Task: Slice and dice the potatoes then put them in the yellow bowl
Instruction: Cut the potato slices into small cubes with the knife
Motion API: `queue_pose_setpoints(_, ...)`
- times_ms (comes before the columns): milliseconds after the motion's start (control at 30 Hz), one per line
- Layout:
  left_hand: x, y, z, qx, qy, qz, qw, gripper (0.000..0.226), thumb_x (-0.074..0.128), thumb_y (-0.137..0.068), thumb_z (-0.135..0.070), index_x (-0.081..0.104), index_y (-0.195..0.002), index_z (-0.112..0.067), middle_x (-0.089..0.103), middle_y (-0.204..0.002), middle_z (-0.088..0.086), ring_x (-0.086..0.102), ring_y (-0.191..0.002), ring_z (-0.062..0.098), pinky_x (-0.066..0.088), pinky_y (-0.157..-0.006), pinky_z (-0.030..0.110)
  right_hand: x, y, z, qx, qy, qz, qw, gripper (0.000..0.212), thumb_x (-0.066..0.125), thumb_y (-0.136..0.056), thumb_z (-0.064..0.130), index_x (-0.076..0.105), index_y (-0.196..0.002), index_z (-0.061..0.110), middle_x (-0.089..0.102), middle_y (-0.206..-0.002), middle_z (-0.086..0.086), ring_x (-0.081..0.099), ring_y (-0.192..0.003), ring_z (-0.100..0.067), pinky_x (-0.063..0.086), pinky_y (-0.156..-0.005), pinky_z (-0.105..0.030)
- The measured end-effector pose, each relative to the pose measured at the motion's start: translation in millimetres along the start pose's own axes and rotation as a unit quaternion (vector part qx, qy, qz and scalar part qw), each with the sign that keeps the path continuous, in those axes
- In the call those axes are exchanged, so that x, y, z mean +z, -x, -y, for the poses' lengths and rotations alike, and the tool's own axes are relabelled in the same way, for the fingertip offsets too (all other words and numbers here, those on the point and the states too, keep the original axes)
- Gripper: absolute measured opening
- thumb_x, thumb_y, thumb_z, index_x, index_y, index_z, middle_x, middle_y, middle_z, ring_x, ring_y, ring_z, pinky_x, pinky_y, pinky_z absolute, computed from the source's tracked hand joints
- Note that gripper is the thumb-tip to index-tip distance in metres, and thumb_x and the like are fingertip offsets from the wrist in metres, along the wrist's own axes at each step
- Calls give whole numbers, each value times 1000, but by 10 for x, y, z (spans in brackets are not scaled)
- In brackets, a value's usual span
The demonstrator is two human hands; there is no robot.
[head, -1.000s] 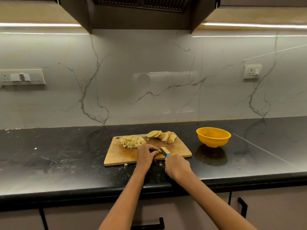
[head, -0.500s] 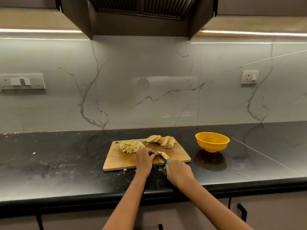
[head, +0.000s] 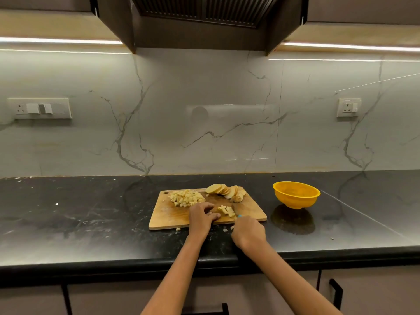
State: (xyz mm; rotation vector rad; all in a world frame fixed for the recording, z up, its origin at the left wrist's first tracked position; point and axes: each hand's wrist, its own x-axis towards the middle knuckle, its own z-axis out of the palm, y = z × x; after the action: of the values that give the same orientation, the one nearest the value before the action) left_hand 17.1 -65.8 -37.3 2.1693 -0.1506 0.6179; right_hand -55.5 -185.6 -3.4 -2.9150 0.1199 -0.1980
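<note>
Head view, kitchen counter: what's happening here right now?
A person is dicing potato on a wooden cutting board. The right hand grips a knife with a blue handle, and the left hand steadies a small batch of potato pieces beside the blade. A pile of diced potato and a row of uncut slices sit at the board's far side. The yellow bowl, to the right, looks empty.
</note>
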Motion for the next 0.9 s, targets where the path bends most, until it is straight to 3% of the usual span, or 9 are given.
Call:
queue_pose_setpoints(100,-23,20,-1,-9,15,1,1000,41,79,-71,-9,66,-109,-1,68,-107,13,55,-90,6,36,-65,-6,35,-66,213,-18,-31,8,999,29,42,-97,14,60,-117,6,63,-119,-10,60,-110,-25,47,-82,-30)
queue_pose_setpoints(200,-25,27,21,-18,14,-11,1000,49,81,-69,-10,63,-114,1,66,-110,15,59,-94,12,39,-63,-4,18,-103,219,-8,-50,-7,999,29,41,-100,19,59,-118,6,62,-120,-9,59,-111,-24,47,-82,-30)
queue_pose_setpoints(267,-28,23,32,-19,10,-19,1000,54,82,-68,-14,62,-116,-1,66,-111,13,57,-88,8,40,-62,-2,24,-114,142,1,-31,-17,999,28,44,-99,20,59,-118,7,62,-120,-9,59,-111,-23,46,-82,-29)
queue_pose_setpoints(367,-19,21,28,-12,-10,-26,1000,58,82,-68,-21,61,-119,-4,67,-111,10,57,-82,5,41,-68,6,30,-122,109,-8,5,-12,1000,28,45,-98,18,58,-120,7,62,-119,-9,60,-110,-24,48,-82,-29)
queue_pose_setpoints(500,-13,-14,41,6,-44,-43,998,54,81,-70,-27,62,-115,-4,66,-104,10,61,-94,20,47,-80,24,36,-223,241,-46,-19,12,999,27,43,-96,14,59,-116,6,62,-117,-10,60,-107,-25,47,-78,-30)
queue_pose_setpoints(600,-70,-91,88,19,-81,-58,995,38,77,-75,-24,62,-105,-5,63,-101,8,58,-98,22,38,-77,22,10,-256,234,-43,-51,-24,997,28,37,-100,16,61,-112,6,64,-115,-10,61,-104,-24,48,-79,-30)
queue_pose_setpoints(733,-197,-216,218,10,-97,-74,992,46,74,-78,-19,59,-119,-6,60,-116,9,54,-109,20,38,-89,23,55,-254,194,-18,-25,-23,999,28,39,-100,14,59,-118,7,63,-117,-8,60,-107,-22,46,-77,-27)
queue_pose_setpoints(900,-366,-270,377,-3,-77,-77,994,44,79,-72,-17,65,-112,-6,67,-105,10,60,-96,20,44,-86,27,175,-299,534,-50,-35,-10,998,24,46,-97,15,60,-114,7,64,-113,-7,61,-103,-20,44,-73,-25)
